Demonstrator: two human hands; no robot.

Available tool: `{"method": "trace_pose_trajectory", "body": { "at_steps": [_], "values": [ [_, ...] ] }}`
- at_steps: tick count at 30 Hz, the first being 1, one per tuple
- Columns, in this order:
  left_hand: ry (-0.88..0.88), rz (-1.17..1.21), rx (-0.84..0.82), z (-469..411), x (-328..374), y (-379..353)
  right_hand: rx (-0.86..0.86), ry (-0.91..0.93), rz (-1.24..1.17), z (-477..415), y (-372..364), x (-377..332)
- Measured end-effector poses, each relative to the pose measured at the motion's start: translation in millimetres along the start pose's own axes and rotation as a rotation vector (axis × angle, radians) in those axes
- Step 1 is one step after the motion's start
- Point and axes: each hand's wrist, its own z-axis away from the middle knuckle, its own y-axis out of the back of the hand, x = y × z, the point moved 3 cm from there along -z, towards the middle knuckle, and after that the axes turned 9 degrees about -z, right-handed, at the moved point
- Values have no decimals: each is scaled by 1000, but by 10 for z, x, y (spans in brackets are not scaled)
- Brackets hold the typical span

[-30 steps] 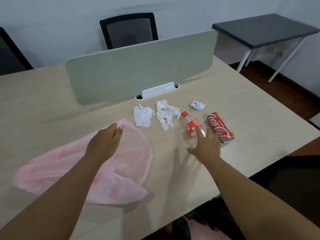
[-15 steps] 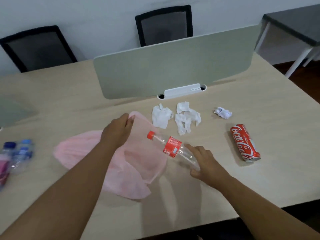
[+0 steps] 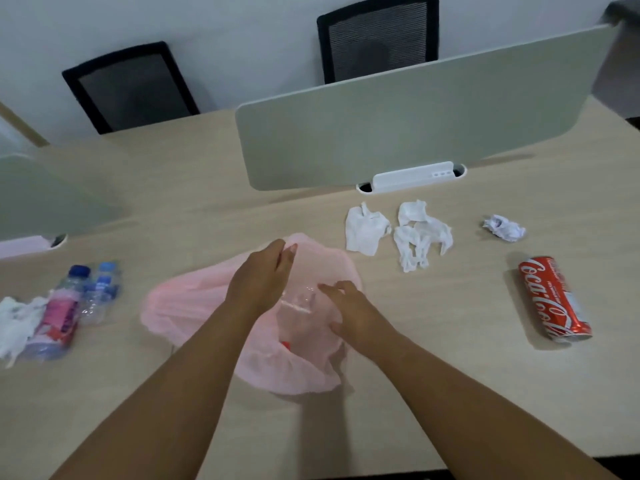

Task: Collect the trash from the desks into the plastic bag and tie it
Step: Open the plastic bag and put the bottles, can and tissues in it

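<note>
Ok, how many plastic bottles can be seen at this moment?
3. A pink-labelled bottle and a blue-labelled bottle lie side by side at the desk's left; a clear red-capped bottle sits in the pink bag, held by the right hand. Others may be hidden.

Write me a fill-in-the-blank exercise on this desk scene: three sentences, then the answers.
1. The left hand holds the rim of a bag coloured ___.
2. The red can lies on its ___.
3. The two bottles at the far left have ___ caps.

Missing words: pink; side; blue.
</note>
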Motion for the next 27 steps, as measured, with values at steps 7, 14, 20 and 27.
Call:
{"method": "trace_pose_trajectory", "body": {
  "at_steps": [7, 14, 20, 27],
  "values": [
    [-105, -19, -47, -172, 261, -300, 416, -416, 417, 721, 1179, 1098],
    [-185, -66, -59, -325, 548, -618, 630, -834, 405, 1410, 1741, 1962],
    [-180, -143, -22, -395, 555, -593, 614, -535, 185, 1357, 1552, 1880],
    [-88, -179, 20, -398, 380, -162, 198, 36, 47, 721, 855, 742]
  ]
}}
